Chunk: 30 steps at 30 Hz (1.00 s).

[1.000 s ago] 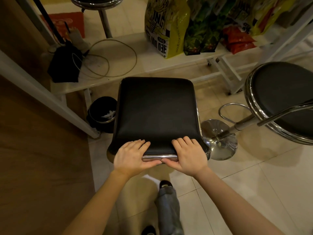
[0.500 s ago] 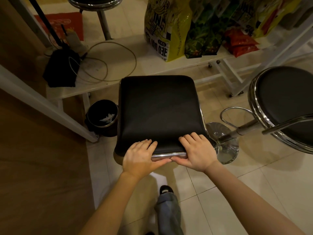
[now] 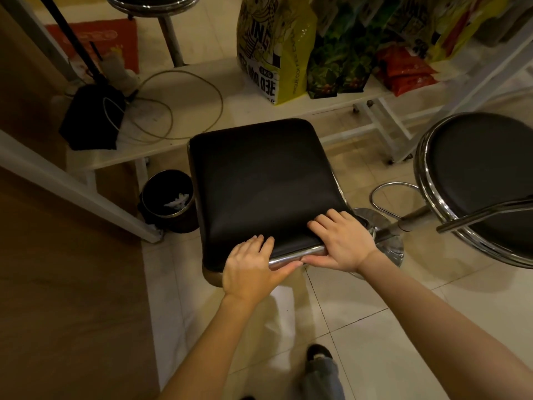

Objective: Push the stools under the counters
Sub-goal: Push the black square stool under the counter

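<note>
While our fingers (image 3: 261,241) lie curled over the near edge of the square black padded stool seat (image 3: 265,186), both hands are closed on it: the left hand (image 3: 251,269) has its fingertips on the cushion and its thumb pressed along the chrome rail (image 3: 297,254) under the rim, and the right hand (image 3: 344,241) clamps the same edge at the seat's near right corner, thumb below. The thumbs nearly meet on the rail.

From our fingers the seat runs away toward twelve o'clock, a touch toward eleven, so the push goes straight ahead along that line. The seat is close to square, with no clear long axis. Both hands sit on the same edge; the left is slightly nearer to us, the right slightly further forward. The seat's far edge lies just short of the low white shelf board (image 3: 187,111) of the white-framed counter (image 3: 86,192), so we judge the stool is not yet tucked in.

At nine o'clock from the seat, just beside it, stands a small round black waste bin (image 3: 168,202) with crumpled paper inside; a push drifting left could knock it. At three o'clock a round black chrome-rimmed bar stool (image 3: 484,180) leans, its shiny disc base (image 3: 383,238) close behind our right hand.

At twelve o'clock on the shelf stands a yellow printed bag (image 3: 277,47); we read "ING" and "5KG" on it. Green (image 3: 340,59) and red (image 3: 406,70) packets beside it are too blurred to read.
</note>
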### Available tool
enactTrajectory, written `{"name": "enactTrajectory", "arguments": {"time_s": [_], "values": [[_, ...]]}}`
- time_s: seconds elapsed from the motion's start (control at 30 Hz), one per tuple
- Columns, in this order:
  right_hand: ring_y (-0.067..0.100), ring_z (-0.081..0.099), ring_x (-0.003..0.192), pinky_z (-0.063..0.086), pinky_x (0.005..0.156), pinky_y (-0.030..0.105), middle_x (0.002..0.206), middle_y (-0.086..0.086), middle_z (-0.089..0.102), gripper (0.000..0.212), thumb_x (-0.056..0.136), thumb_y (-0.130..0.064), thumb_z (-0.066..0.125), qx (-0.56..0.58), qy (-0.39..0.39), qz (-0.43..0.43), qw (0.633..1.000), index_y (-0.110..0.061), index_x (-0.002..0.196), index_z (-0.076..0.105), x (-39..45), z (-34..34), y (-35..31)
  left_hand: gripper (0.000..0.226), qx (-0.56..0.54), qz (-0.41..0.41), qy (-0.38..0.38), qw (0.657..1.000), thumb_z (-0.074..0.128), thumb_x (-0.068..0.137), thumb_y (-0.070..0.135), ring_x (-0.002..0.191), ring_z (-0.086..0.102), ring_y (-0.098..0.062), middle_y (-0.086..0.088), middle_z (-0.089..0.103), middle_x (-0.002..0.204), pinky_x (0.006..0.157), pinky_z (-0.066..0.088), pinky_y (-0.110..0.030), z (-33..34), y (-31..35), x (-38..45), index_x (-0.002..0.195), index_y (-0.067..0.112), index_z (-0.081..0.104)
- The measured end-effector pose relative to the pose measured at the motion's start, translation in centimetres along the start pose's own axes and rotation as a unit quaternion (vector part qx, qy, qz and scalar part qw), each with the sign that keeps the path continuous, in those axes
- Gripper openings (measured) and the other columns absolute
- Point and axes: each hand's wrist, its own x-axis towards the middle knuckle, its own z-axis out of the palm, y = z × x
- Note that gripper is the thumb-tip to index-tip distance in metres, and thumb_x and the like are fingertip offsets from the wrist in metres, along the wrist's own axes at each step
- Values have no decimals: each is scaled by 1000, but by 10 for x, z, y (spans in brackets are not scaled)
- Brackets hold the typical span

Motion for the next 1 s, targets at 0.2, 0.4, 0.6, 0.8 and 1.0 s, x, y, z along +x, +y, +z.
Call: {"name": "enactTrajectory", "arguments": {"time_s": [0.2, 0.4, 0.6, 0.8, 1.0], "values": [[26, 55, 77, 46, 67, 36, 89, 6, 64, 85, 81, -77, 13, 7, -29, -22, 999, -11, 103, 61, 3, -3, 23, 73, 17, -47, -39, 998, 39, 72, 72, 88, 72, -22, -8, 75, 92, 74, 57, -34, 2, 22, 8, 93, 12, 75], [27, 57, 81, 48, 70, 37, 91, 7, 64, 76, 79, -75, 27, 26, -32, -49, 998, -11, 102, 61, 2, -5, 37, 83, 31, -95, -60, 993, 24, 78, 78, 90, 71, -20, -6, 75, 95, 75, 57, -34, 3, 39, 8, 96, 15, 74], [22, 55, 93, 44, 80, 35, 102, 5, 63, 81, 77, -78, 20, 29, -42, -45, 998, -14, 109, 59, 1, -7, 39, 77, 44, -92, -64, 993, 33, 76, 75, 89, 71, -21, -7, 75, 96, 76, 56, -34, 5, 43, 7, 99, 13, 73], [23, 53, 98, 41, 82, 34, 108, 6, 61, 87, 75, -79, 17, 48, -39, -45, 997, -12, 115, 56, 0, -9, 33, 75, 69, -83, -71, 992, 36, 74, 73, 86, 70, -23, -6, 73, 97, 73, 55, -33, 2, 36, 6, 103, 14, 71], [24, 51, 103, 40, 86, 36, 113, 7, 59, 82, 78, -77, 23, 40, -70, -43, 996, -12, 117, 53, -3, -19, 24, 86, 78, -74, -129, 986, 24, 72, 79, 95, 63, -25, -7, 66, 106, 77, 50, -36, -9, 30, 9, 115, 16, 63]]}}
